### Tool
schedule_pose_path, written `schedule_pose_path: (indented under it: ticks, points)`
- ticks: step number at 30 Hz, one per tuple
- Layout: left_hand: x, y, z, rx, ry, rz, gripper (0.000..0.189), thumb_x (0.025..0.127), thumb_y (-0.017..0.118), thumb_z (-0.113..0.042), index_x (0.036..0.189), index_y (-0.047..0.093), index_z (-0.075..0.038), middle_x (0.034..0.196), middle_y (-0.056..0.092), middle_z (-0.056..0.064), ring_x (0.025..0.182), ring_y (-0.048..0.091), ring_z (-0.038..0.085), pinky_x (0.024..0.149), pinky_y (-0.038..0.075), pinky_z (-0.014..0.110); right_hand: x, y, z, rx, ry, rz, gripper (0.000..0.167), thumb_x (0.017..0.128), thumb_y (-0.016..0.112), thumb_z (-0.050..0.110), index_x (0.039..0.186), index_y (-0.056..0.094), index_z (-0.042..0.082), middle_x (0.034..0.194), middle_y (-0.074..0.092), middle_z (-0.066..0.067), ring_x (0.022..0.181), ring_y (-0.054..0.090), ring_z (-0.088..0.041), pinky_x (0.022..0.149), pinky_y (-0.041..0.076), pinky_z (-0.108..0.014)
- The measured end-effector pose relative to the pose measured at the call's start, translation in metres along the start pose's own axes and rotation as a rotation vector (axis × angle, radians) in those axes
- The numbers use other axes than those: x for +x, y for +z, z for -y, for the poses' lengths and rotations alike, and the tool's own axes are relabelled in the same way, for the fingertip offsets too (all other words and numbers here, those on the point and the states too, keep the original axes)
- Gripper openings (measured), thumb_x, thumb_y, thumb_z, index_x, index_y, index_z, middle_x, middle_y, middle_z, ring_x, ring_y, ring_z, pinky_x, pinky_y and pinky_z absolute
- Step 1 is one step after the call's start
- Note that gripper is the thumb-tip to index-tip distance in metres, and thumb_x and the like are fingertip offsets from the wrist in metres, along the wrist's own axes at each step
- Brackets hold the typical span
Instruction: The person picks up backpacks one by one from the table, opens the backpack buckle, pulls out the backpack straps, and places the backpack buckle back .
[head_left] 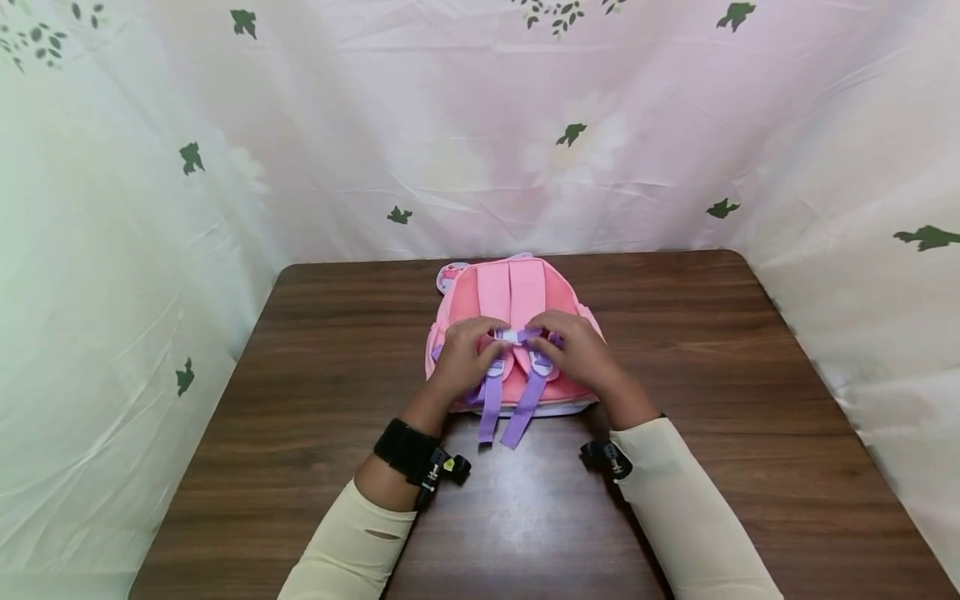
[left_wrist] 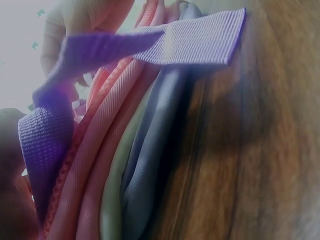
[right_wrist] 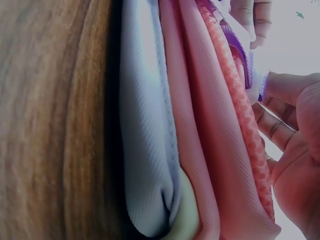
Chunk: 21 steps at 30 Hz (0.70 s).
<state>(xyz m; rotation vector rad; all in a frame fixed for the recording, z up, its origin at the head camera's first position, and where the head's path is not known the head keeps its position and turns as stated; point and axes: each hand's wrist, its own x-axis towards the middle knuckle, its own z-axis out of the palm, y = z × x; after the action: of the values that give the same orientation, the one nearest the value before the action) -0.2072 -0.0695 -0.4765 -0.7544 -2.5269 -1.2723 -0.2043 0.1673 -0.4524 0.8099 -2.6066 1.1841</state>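
A small pink backpack point(head_left: 527, 292) lies on the table with its shoulder straps facing up. Across the straps runs a white buckle point(head_left: 508, 336) on purple webbing. My left hand point(head_left: 467, 354) pinches the buckle's left end between thumb and fingers. From the other side, my right hand point(head_left: 573, 350) pinches the purple strap point(head_left: 529, 335) right beside the buckle. Two loose purple strap ends point(head_left: 490, 408) hang toward me over the backpack's lower edge; one strap end point(left_wrist: 200, 37) crosses close in the left wrist view. The right wrist view shows the backpack's layered side point(right_wrist: 215, 120) and my right fingertips at the webbing.
The brown wooden table point(head_left: 337, 375) extends around the backpack on all sides. A round picture tag point(head_left: 450, 276) sticks out at the backpack's upper left. Pale curtains with green bird shapes point(head_left: 450, 125) stand behind and beside the table.
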Motion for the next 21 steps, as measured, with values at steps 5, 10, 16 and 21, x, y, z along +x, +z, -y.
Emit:
schedule_pose_path:
  ticks: [5, 10, 16, 21]
  points:
    - [0.000, 0.000, -0.004, -0.104, -0.109, 0.013, 0.023, 0.104, 0.075, -0.011, 0.126, 0.077, -0.006, 0.123, 0.078, 0.013, 0.109, 0.070, 0.026, 0.100, 0.058, 0.044, 0.002, 0.002, -0.001, 0.007, 0.001, 0.000, 0.016, 0.096, 0.081, 0.002, 0.112, 0.079, 0.004, 0.107, 0.080, -0.012, 0.093, 0.067, -0.025, 0.087, 0.060, -0.047]
    - [-0.001, -0.001, -0.005, -0.151, -0.183, 0.017, 0.024, 0.104, 0.074, -0.011, 0.128, 0.077, -0.006, 0.126, 0.077, 0.014, 0.111, 0.068, 0.028, 0.103, 0.057, 0.045, 0.003, 0.007, -0.001, 0.023, 0.024, -0.008, 0.013, 0.098, 0.080, 0.006, 0.111, 0.080, 0.006, 0.105, 0.079, -0.009, 0.092, 0.066, -0.021, 0.085, 0.059, -0.043]
    - [-0.001, 0.000, -0.003, -0.152, -0.185, 0.003, 0.022, 0.103, 0.076, -0.013, 0.124, 0.079, -0.008, 0.121, 0.078, 0.013, 0.110, 0.066, 0.032, 0.095, 0.052, 0.041, 0.004, 0.010, 0.000, 0.062, 0.065, 0.013, 0.013, 0.099, 0.079, 0.004, 0.111, 0.081, 0.009, 0.109, 0.080, -0.008, 0.093, 0.065, -0.021, 0.085, 0.058, -0.041]
    - [-0.001, 0.001, -0.001, -0.149, -0.160, -0.001, 0.023, 0.102, 0.078, -0.015, 0.124, 0.079, -0.009, 0.119, 0.077, 0.012, 0.103, 0.062, 0.032, 0.084, 0.044, 0.033, 0.002, 0.011, 0.001, 0.039, 0.093, 0.021, 0.016, 0.100, 0.078, 0.005, 0.115, 0.081, 0.009, 0.115, 0.081, -0.009, 0.094, 0.066, -0.022, 0.087, 0.058, -0.040]
